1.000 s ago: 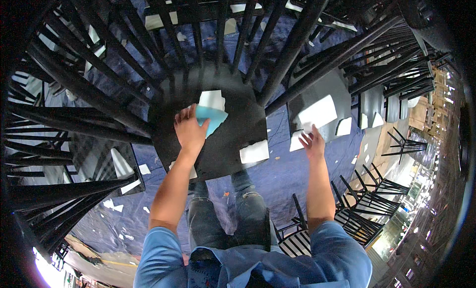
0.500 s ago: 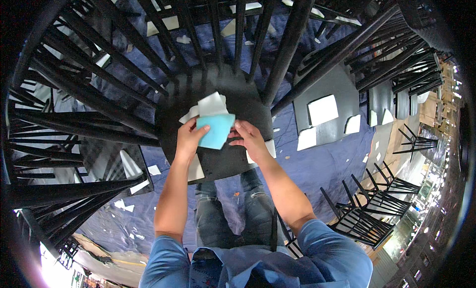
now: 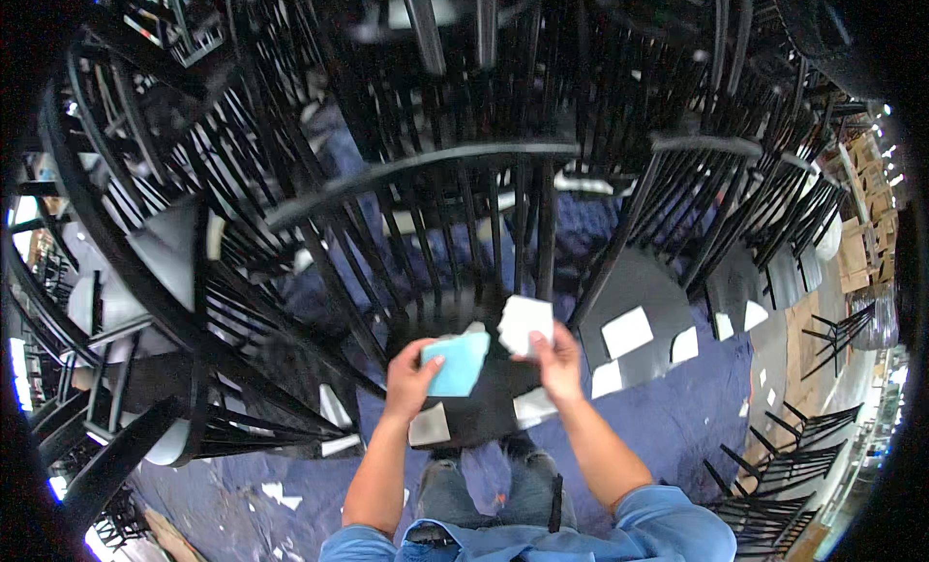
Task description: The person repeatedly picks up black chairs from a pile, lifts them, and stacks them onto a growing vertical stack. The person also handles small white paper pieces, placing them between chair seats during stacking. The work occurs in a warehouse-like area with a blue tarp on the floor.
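Note:
Over a black spindle-back chair's seat (image 3: 484,398), my left hand (image 3: 410,380) is closed on a light-blue sheet (image 3: 459,365), thumb on top. To its right, my right hand (image 3: 558,364) pinches a white sheet (image 3: 526,320) with an uneven left edge; whether it is one layer or several, I cannot tell. The two sheets are held apart, above the seat. On the seat's front edge lie a pale pad (image 3: 430,425) at the left and a white pad (image 3: 534,405) at the right.
Curving above my hands is the chair's top rail (image 3: 426,165), with spindles below it. Another black chair seat (image 3: 634,310) to the right carries a white sheet (image 3: 627,333). Many more black chairs crowd around. Blue floor covering (image 3: 639,417) bears white scraps.
My right hand has taken hold of the white sheet that lay on the seat and lifted it. My left hand still holds the light-blue sheet. The view has tilted up, showing more chairs.

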The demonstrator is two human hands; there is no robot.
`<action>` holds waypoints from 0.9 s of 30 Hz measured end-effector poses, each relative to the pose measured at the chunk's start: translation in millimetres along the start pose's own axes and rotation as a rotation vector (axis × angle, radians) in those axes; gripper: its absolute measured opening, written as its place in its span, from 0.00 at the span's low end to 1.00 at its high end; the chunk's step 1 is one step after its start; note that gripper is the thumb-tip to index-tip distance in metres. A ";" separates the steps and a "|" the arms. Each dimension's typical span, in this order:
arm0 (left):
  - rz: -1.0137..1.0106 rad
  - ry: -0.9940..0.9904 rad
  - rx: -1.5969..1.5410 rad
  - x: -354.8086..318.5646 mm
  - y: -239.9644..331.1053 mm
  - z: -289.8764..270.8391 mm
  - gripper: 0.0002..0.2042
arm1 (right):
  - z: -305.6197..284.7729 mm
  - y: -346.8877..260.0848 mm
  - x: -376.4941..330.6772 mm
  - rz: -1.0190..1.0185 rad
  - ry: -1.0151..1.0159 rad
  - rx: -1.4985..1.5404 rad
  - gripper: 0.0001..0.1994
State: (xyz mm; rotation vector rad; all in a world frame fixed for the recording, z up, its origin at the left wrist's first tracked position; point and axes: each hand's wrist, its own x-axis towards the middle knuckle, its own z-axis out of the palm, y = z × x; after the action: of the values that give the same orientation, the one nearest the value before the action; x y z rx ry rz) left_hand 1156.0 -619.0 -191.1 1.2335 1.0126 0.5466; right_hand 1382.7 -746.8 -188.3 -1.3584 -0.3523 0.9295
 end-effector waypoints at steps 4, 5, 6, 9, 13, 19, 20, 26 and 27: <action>0.398 0.329 0.071 16.6 133.6 -45.4 0.26 | 25.6 -169.9 58.9 -1.030 0.074 -0.728 0.14; 0.463 0.392 -0.022 25.2 162.6 -54.2 0.27 | 34.5 -201.7 70.4 -1.111 0.087 -0.829 0.15; 0.568 0.464 0.018 40.7 185.8 -62.4 0.26 | 35.8 -223.3 85.6 -1.194 0.138 -0.942 0.19; 0.586 0.538 0.037 77.0 233.5 -93.5 0.23 | 58.2 -258.6 117.9 -1.228 0.160 -1.045 0.21; 0.504 0.806 0.452 122.8 216.2 -131.5 0.17 | 61.1 -231.7 158.3 -1.202 0.057 -1.308 0.22; 0.440 0.837 0.643 123.3 210.1 -139.5 0.18 | 56.4 -234.0 158.3 -1.092 -0.024 -1.482 0.24; 0.453 0.827 0.641 123.5 212.5 -137.6 0.18 | 54.6 -233.7 160.4 -1.074 -0.034 -1.485 0.24; 0.404 0.810 0.668 122.5 223.8 -126.0 0.17 | 53.8 -234.5 155.6 -0.962 -0.087 -1.539 0.30; 0.395 0.814 0.679 122.6 224.3 -126.0 0.18 | 54.7 -237.5 153.6 -0.952 -0.092 -1.542 0.31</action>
State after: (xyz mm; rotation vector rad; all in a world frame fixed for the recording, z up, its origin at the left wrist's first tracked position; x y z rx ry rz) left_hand 1144.2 -391.0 -20.4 1.8932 1.7379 1.1243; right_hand 1523.9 -581.7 0.9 -2.0891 -1.8375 -0.2911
